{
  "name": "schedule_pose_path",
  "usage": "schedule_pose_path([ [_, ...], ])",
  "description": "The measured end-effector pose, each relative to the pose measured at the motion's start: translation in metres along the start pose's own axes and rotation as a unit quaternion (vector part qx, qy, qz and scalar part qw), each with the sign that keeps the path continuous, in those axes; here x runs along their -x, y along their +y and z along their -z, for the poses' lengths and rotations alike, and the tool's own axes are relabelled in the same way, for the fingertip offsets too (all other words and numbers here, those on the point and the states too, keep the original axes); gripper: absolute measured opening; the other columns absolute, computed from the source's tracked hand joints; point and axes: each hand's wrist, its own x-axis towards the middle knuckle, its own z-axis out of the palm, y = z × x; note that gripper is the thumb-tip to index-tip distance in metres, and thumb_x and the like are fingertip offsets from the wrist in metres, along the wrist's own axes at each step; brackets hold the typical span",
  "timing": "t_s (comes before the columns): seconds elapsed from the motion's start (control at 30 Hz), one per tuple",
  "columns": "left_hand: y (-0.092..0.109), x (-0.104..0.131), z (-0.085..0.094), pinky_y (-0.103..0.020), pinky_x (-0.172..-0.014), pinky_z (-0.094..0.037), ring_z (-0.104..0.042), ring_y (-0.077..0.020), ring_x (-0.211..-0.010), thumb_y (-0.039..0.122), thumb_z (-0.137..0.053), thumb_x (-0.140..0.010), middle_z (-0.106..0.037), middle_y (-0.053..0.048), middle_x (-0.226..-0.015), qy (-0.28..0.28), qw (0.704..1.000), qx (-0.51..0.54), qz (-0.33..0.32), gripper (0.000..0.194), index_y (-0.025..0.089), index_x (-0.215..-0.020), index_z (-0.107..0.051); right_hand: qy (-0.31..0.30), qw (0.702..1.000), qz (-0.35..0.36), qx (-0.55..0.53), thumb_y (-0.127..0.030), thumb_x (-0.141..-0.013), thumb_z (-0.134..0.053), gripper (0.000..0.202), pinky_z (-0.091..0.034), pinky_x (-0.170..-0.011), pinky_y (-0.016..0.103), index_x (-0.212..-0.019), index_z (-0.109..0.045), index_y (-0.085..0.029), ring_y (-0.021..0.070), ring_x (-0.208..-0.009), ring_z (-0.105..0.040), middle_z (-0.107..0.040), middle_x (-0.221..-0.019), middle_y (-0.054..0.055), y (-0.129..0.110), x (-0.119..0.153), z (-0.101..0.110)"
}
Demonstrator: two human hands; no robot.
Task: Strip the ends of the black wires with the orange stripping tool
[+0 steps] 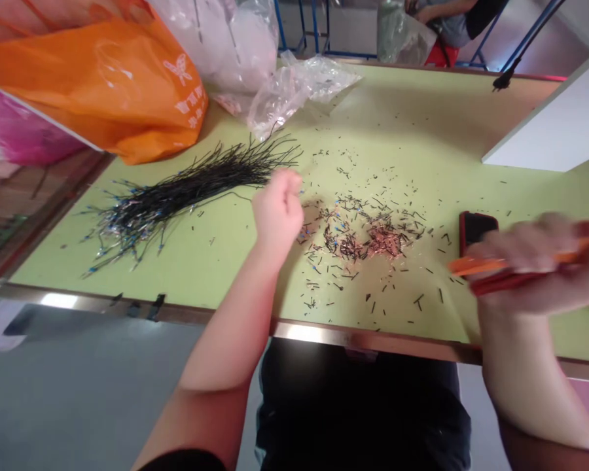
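My left hand (279,206) is closed beside the loose ends of a bundle of black wires (201,180). What its fingers hold, if anything, is hidden. Small blue and silvery tips show at the bundle's far left end. On the right, my right hand (530,258) grips a pliers-like tool with orange and red handles (478,267). Motion blurs that hand, and the tool's head cannot be made out. Between my hands lie scattered black wire offcuts (346,245) and a reddish, copper-looking pile of scraps (383,241).
A phone in a red-edged case (476,227) lies near my right hand. An orange bag (103,85) and clear plastic bags (294,91) stand at the back left. A white panel (554,118) rises at right. Across the table, a person's arm (446,10) shows beside a plastic bag.
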Motion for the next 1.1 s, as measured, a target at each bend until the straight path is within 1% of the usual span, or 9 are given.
schedule_pose_path([
  [0.03, -0.006, -0.003, -0.001, -0.031, -0.058, -0.036, -0.049, -0.0148, -0.054, 0.020, -0.043, -0.103, -0.060, 0.001, -0.066, 0.034, 0.999, -0.003, 0.039, 0.023, 0.022, -0.094, -0.063, 0.003, 1.000, 0.008, 0.001, -0.067, -0.092, -0.067, 0.042, -0.060, -0.064, 0.043, -0.097, -0.065, -0.025, 0.0222, -0.066, -0.061, -0.055, -0.066, 0.000, -0.001, -0.005, 0.000],
  [0.07, -0.009, -0.004, -0.003, -0.031, -0.060, -0.036, -0.049, -0.0151, -0.055, 0.025, -0.044, -0.105, -0.059, 0.001, -0.066, 0.034, 0.998, -0.001, 0.053, 0.022, 0.022, -0.095, -0.063, 0.008, 1.000, 0.017, 0.000, -0.065, -0.092, -0.068, 0.040, -0.060, -0.065, 0.044, -0.098, -0.066, -0.026, 0.0229, -0.068, -0.062, -0.055, -0.067, 0.000, -0.001, -0.010, -0.001],
  [0.2, 0.002, 0.005, -0.011, -0.030, -0.062, -0.037, -0.053, -0.0150, -0.057, 0.031, -0.046, -0.107, -0.060, 0.001, -0.065, -0.062, 0.997, -0.005, -0.038, 0.024, 0.021, -0.098, -0.065, 0.043, 0.997, 0.064, -0.028, -0.066, -0.092, -0.066, 0.039, -0.061, -0.069, 0.047, -0.092, -0.067, -0.027, 0.0238, -0.070, -0.062, -0.054, -0.068, 0.001, 0.011, -0.024, -0.010],
  [0.37, 0.028, 0.016, -0.009, -0.027, -0.058, -0.036, -0.058, -0.0136, -0.058, 0.028, -0.044, -0.108, -0.065, 0.001, -0.065, -0.068, 0.988, -0.006, -0.137, 0.028, 0.020, -0.097, -0.067, 0.045, 0.995, 0.040, -0.080, -0.068, -0.086, -0.069, 0.042, -0.062, -0.073, 0.048, -0.083, -0.067, -0.026, 0.0223, -0.068, -0.062, -0.055, -0.070, 0.001, 0.030, -0.027, -0.018],
  [0.47, 0.036, 0.017, -0.005, -0.026, -0.057, -0.036, -0.060, -0.0131, -0.059, 0.026, -0.045, -0.108, -0.070, 0.000, -0.068, -0.087, 0.985, -0.010, -0.149, 0.026, 0.020, -0.099, -0.069, 0.031, 0.994, 0.029, -0.098, -0.066, -0.085, -0.073, 0.042, -0.063, -0.076, 0.049, -0.087, -0.069, -0.025, 0.0240, -0.072, -0.066, -0.057, -0.072, 0.002, 0.034, -0.028, -0.023],
  [0.6, 0.045, 0.020, -0.004, -0.027, -0.054, -0.032, -0.061, -0.0136, -0.058, 0.024, -0.048, -0.107, -0.073, -0.002, -0.070, -0.124, 0.980, -0.038, -0.149, 0.024, 0.020, -0.099, -0.070, 0.052, 0.992, 0.071, -0.088, -0.070, -0.087, -0.068, 0.045, -0.063, -0.080, 0.050, -0.089, -0.066, -0.025, 0.0244, -0.074, -0.067, -0.062, -0.074, 0.002, 0.034, -0.030, -0.030],
  [0.8, 0.062, 0.030, -0.002, -0.027, -0.050, -0.029, -0.060, -0.0126, -0.057, 0.018, -0.053, -0.103, -0.072, 0.000, -0.066, -0.115, 0.976, -0.036, -0.182, 0.020, 0.020, -0.092, -0.070, 0.066, 0.996, 0.052, -0.029, -0.083, -0.091, -0.049, 0.060, -0.064, -0.073, 0.048, -0.094, -0.064, -0.026, 0.0272, -0.079, -0.070, -0.065, -0.078, 0.006, 0.041, -0.033, -0.036],
  [0.97, 0.070, 0.032, 0.002, -0.027, -0.049, -0.029, -0.055, -0.0113, -0.054, 0.020, -0.055, -0.103, -0.067, 0.002, -0.061, -0.089, 0.976, -0.019, -0.197, 0.021, 0.019, -0.087, -0.069, 0.042, 0.997, 0.052, -0.031, -0.082, -0.091, -0.053, 0.058, -0.065, -0.071, 0.044, -0.098, -0.064, -0.025, 0.0274, -0.084, -0.072, -0.069, -0.084, 0.006, 0.050, -0.034, -0.037],
  [1.1, 0.074, 0.033, 0.005, -0.027, -0.050, -0.028, -0.052, -0.0112, -0.053, 0.019, -0.054, -0.103, -0.064, 0.002, -0.059, -0.092, 0.976, -0.010, -0.198, 0.022, 0.019, -0.086, -0.068, 0.057, 0.997, 0.043, -0.026, -0.082, -0.090, -0.055, 0.058, -0.065, -0.069, 0.042, -0.099, -0.062, -0.024, 0.0284, -0.091, -0.073, -0.068, -0.084, 0.007, 0.050, -0.034, -0.039],
])
